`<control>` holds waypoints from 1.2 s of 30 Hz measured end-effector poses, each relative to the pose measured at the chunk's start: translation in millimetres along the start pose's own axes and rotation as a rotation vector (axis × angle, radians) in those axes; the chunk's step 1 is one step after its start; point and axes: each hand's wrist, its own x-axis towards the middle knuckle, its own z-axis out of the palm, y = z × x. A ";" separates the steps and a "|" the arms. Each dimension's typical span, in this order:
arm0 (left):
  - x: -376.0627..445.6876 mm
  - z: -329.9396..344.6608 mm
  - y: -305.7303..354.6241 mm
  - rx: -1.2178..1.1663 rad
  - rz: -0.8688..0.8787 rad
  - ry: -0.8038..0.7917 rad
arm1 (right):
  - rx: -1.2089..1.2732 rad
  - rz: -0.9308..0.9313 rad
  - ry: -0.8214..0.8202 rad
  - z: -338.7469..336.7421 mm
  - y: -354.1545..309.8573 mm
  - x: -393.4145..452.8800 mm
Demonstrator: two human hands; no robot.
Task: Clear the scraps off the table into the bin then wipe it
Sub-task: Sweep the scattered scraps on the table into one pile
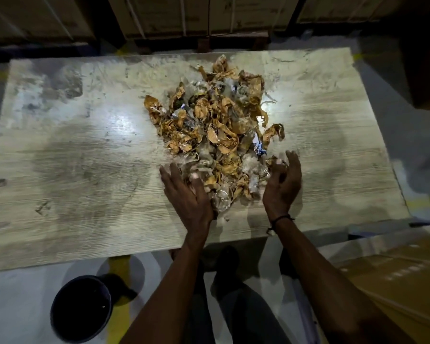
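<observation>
A heap of crumpled brown paper and clear plastic scraps lies on the pale wood-grain table, right of its middle. My left hand lies against the near left side of the heap with straight fingers. My right hand stands on edge at the near right side, fingers slightly bent, touching the scraps. Together my two hands cup the near end of the heap. A round dark bin stands on the floor below the table's near edge, left of my legs.
Stacked cartons stand behind the table's far edge. A brown cardboard box sits at the near right. The floor shows a yellow line near the bin. The tabletop is stained and dusty.
</observation>
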 end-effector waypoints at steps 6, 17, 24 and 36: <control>-6.5 29.5 16.1 0.082 -0.001 -0.027 | 0.025 0.040 -0.049 37.8 -13.5 -38.4; 20.9 15.2 16.3 0.027 -0.001 0.089 | 0.138 0.057 0.013 42.3 -12.2 -29.6; 59.1 12.6 1.4 0.112 0.051 -0.062 | 0.090 0.106 -0.092 50.5 -11.2 -6.0; 30.9 -22.9 -19.4 -0.094 0.086 -0.053 | 0.102 0.083 -0.126 19.7 -16.7 -82.0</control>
